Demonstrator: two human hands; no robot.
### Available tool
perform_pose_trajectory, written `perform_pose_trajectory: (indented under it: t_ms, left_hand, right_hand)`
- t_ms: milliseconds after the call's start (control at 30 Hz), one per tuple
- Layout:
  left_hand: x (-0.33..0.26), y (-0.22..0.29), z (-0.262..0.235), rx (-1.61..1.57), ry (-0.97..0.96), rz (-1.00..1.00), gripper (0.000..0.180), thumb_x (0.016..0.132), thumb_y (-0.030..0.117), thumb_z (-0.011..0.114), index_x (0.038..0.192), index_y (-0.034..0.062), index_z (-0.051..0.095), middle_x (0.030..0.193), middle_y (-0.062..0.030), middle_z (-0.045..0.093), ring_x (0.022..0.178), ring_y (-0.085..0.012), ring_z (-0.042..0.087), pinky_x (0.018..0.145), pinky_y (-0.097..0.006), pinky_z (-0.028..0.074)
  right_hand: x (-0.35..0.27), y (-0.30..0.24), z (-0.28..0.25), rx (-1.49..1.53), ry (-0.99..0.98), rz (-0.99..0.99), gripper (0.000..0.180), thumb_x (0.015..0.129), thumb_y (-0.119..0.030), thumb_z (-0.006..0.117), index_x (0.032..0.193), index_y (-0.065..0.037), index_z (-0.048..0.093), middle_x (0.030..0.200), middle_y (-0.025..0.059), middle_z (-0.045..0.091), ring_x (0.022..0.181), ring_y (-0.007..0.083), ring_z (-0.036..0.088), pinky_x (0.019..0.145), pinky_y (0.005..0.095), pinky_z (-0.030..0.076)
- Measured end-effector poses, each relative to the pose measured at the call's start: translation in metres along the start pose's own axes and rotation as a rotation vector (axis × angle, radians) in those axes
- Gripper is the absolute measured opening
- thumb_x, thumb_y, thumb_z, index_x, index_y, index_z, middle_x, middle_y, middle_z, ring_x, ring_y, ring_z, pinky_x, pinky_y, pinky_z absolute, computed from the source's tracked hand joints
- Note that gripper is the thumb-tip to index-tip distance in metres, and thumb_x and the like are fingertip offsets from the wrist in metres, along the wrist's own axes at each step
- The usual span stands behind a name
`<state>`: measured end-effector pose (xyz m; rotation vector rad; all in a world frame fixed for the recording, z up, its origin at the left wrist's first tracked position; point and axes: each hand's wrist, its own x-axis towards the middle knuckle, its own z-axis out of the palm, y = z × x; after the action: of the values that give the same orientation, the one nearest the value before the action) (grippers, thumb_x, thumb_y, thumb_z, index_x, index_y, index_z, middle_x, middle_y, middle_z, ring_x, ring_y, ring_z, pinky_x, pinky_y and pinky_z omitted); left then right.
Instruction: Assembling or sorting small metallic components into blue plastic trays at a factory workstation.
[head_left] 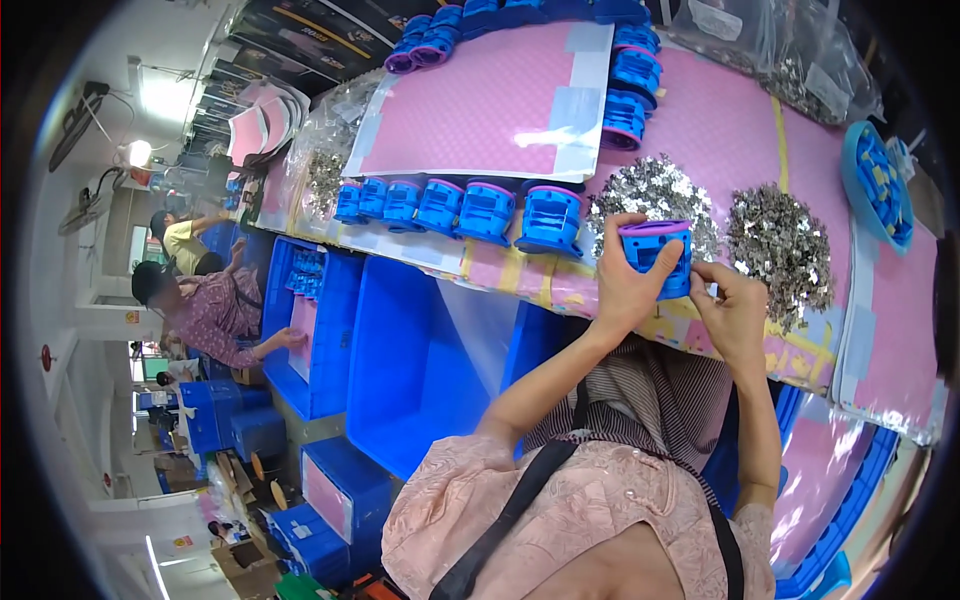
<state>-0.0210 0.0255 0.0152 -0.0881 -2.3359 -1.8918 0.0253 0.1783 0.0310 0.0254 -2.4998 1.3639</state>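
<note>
A blue plastic housing with a pink rim (655,232) is held up over the table's front edge. My left hand (632,282) wraps round it, thumb across its front. At its lower right side my right hand (733,305) is closed in a pinch; whatever its fingertips hold is too small to make out. Just behind the hands lies a heap of small silvery metal pieces (665,190), and a second metal heap (780,250) is to the right. Several similar blue housings (549,218) stand in a row to the left.
A pink sheet on a board (480,100) lies behind the row, with more housings along its edges. At right stands a light-blue basin (850,190) of blue parts. Blue bins (395,370) are below the table at left, where a co-worker (210,315) reaches into one.
</note>
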Motion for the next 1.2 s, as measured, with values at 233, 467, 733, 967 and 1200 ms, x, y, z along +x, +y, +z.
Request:
perform_pose_trajectory:
  t_ms: [233, 467, 733, 967, 1200]
  left_hand:
    - [0.008, 0.001, -0.009, -0.387, -0.103, -0.139, 0.054, 0.086, 0.041, 0.074, 0.119, 0.0060, 0.050, 0.105, -0.0066, 0.061, 0.094, -0.0132, 0.060, 0.081, -0.028, 0.050]
    - [0.013, -0.015, -0.015, -0.657, -0.200, -0.337, 0.048, 0.095, 0.044, 0.062, 0.121, 0.0061, 0.051, 0.107, -0.0034, 0.058, 0.099, -0.0098, 0.056, 0.086, -0.026, 0.049]
    - [0.003, 0.003, -0.037, -0.958, -0.639, -0.745, 0.060, 0.095, 0.048, 0.059, 0.136, 0.0050, 0.047, 0.122, -0.0110, 0.061, 0.107, -0.0209, 0.063, 0.095, -0.037, 0.052]
    - [-0.002, 0.008, -0.031, -1.097, -0.603, -0.999, 0.074, 0.082, 0.061, 0.064, 0.124, 0.0005, 0.055, 0.112, -0.0178, 0.066, 0.105, -0.0313, 0.065, 0.090, -0.048, 0.054]
    - [0.007, -0.032, -0.049, -1.423, -0.730, -1.136, 0.096, 0.080, 0.082, 0.043, 0.130, 0.0008, 0.052, 0.117, -0.0246, 0.063, 0.101, -0.0419, 0.066, 0.082, -0.050, 0.057]
  right_hand:
    - [-0.005, 0.023, 0.024, 0.484, 0.100, 0.264, 0.011, 0.087, -0.005, 0.067, 0.094, 0.000, 0.072, 0.072, -0.0021, 0.066, 0.049, 0.0002, 0.037, 0.045, 0.0198, 0.027]
    - [-0.009, 0.047, 0.006, 1.227, -0.203, 0.553, 0.039, 0.087, -0.013, 0.067, 0.124, -0.001, 0.060, 0.110, 0.0091, 0.069, 0.061, 0.0075, 0.059, 0.047, 0.0184, 0.036]
    - [0.003, -0.024, -0.016, 0.101, -0.252, -0.147, 0.107, 0.059, -0.035, 0.091, 0.146, -0.006, 0.036, 0.143, 0.0148, 0.045, 0.130, 0.0258, 0.048, 0.095, 0.0342, 0.049]
    - [-0.016, -0.023, -0.027, 0.309, -0.046, -0.020, 0.107, 0.052, -0.023, 0.092, 0.143, -0.003, 0.040, 0.138, 0.0099, 0.048, 0.084, 0.0131, 0.063, 0.065, 0.0209, 0.048]
    - [0.002, -0.024, -0.046, 0.070, -0.086, -0.168, 0.098, 0.059, -0.034, 0.090, 0.139, -0.003, 0.044, 0.132, 0.0147, 0.054, 0.112, 0.0282, 0.061, 0.085, 0.0355, 0.055]
